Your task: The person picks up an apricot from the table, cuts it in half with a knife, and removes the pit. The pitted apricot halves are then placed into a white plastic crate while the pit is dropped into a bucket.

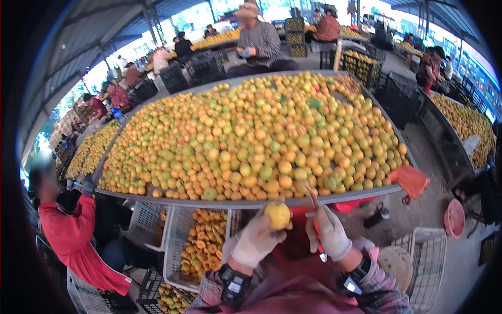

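Note:
My left hand (257, 239), in a white glove, is closed around a yellow apricot (277, 215), holding it up just in front of the sorting table's near edge. My right hand (331, 233), gloved too, grips a slim red-handled tool (312, 198) whose thin metal tip points up and away; its exact kind I cannot make out. The tool is a little to the right of the apricot and apart from it. Beyond both hands, a heap of yellow, orange and greenish apricots (246, 133) covers the grey-rimmed table (251, 203).
Left of my lap stands a white crate (171, 246) with cut apricots (201, 246). A co-worker in a red jacket (73, 238) sits at the left; another person (261, 44) sits across. An orange cloth (410, 180) hangs at the table's right corner. A white crate (429, 261) stands right.

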### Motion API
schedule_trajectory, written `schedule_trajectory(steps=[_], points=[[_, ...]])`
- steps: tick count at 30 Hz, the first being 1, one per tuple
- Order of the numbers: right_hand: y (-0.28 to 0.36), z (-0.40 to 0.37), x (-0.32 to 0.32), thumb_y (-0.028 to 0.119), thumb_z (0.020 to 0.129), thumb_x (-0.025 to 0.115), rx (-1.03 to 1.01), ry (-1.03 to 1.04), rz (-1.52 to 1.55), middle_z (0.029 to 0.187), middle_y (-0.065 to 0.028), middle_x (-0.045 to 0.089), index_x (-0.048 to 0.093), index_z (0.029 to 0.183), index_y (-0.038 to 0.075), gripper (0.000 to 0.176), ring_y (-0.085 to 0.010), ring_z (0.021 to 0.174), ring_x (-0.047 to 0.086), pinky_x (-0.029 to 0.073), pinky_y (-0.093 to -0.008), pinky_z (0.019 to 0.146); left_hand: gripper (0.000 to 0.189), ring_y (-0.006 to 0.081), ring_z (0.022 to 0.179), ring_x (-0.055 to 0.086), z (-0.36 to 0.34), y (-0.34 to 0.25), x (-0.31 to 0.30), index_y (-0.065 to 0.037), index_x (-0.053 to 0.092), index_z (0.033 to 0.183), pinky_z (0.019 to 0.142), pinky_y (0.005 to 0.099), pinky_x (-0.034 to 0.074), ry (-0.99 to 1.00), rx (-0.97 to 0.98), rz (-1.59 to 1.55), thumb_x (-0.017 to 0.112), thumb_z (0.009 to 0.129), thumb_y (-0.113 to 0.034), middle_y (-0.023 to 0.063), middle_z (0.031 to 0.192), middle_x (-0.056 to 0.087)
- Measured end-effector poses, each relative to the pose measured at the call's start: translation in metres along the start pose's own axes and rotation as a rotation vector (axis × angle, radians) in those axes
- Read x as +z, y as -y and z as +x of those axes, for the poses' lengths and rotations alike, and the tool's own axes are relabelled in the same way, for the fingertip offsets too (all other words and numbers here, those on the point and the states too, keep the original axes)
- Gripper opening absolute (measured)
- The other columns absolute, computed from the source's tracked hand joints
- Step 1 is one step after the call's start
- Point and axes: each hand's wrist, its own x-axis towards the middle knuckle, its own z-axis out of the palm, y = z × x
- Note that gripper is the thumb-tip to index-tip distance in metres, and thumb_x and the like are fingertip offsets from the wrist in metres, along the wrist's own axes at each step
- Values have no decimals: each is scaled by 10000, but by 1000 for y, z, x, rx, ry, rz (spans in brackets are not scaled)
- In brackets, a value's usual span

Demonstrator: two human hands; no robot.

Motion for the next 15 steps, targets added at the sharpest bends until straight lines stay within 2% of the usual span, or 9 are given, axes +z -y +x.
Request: schedule_trajectory(steps=[1, 3, 4, 7, 8, 11, 13, 14, 15], points=[[-1, -4, 1, 422, 1049, 326, -72, 28, -16, 610, -19, 492, 386, 1404, 20, 540, -87, 412, 428, 358, -206, 408, 483, 171, 937, 581, -7, 3, 8, -33, 390, 1388, 697, 236, 481, 8, 128, 457, 546, 932, -65, 58, 1113, 561], [10, -10, 11, 440, 1043, 332, -90, 50, -52, 602, -4, 479, 376, 1419, 24, 563, -77, 416, 402, 333, -197, 415, 421, 144, 909, 573, -12, -1, 18, -35, 417, 1367, 674, 216, 468, 27, 10, -102, 492, 991, -207, 53, 1093, 563], [12, -15, 17, 440, 1043, 332, -63, 45, -42, 602, -4, 479, 376, 1419, 24, 563, -77, 416, 402, 333, -197, 415, 526, 127, 833, 566, -14, 5, 30, -46, 477, 1305, 626, 190, 430, -61, 296, 622, 357, 1029, -477, 39, 1028, 579], [14, -20, 29, 478, 1042, 312, -98, 46, -90, 567, -7, 482, 392, 1398, 3, 599, -79, 401, 408, 312, -193, 411, 631, 121, 786, 567, -19, 15, 26, -51, 523, 1224, 641, 187, 442, -54, 331, 428, 295, 1007, -597, 32, 960, 589], [11, -20, 33, 485, 1036, 330, -149, 58, -80, 577, -1, 486, 389, 1398, -2, 609, -72, 414, 409, 309, -190, 415, 737, 105, 787, 567, -25, 7, 36, -66, 539, 1185, 653, 202, 453, -209, 372, 933, 238, 951, -697, 17, 914, 594], [12, -22, 41, 502, 1021, 377, -198, 35, -63, 620, 18, 494, 401, 1391, -2, 625, -57, 442, 404, 299, -186, 421, 528, 165, 800, 602, -29, 7, 41, -35, 540, 1141, 670, 261, 485, -247, 388, 924, 385, 1014, -524, 57, 941, 616], [16, -23, 40, 334, 1045, 409, -190, 108, -71, 1081, -70, 630, 409, 1397, 14, 476, -147, 871, 617, 487, -270, 740, 387, 212, 814, 614, -26, 12, 31, -15, 537, 1108, 687, 294, 494, -247, 505, 1038, 451, 995, -375, 88, 959, 626], [13, -22, 39, 334, 1045, 409, -190, 111, -71, 1081, -70, 630, 409, 1397, 14, 476, -147, 871, 617, 487, -270, 740, 252, 259, 828, 626, -25, 14, 27, 5, 535, 1076, 704, 327, 503, -243, 624, 1148, 516, 976, -227, 119, 976, 635], [8, -21, 39, 326, 1041, 414, -212, 91, -175, 1090, -116, 643, 422, 1384, 16, 462, -221, 921, 644, 499, -306, 779, 252, 259, 828, 626, -26, 15, 26, 5, 535, 1076, 704, 327, 503, -247, 625, 1148, 516, 976, -227, 119, 976, 635]])
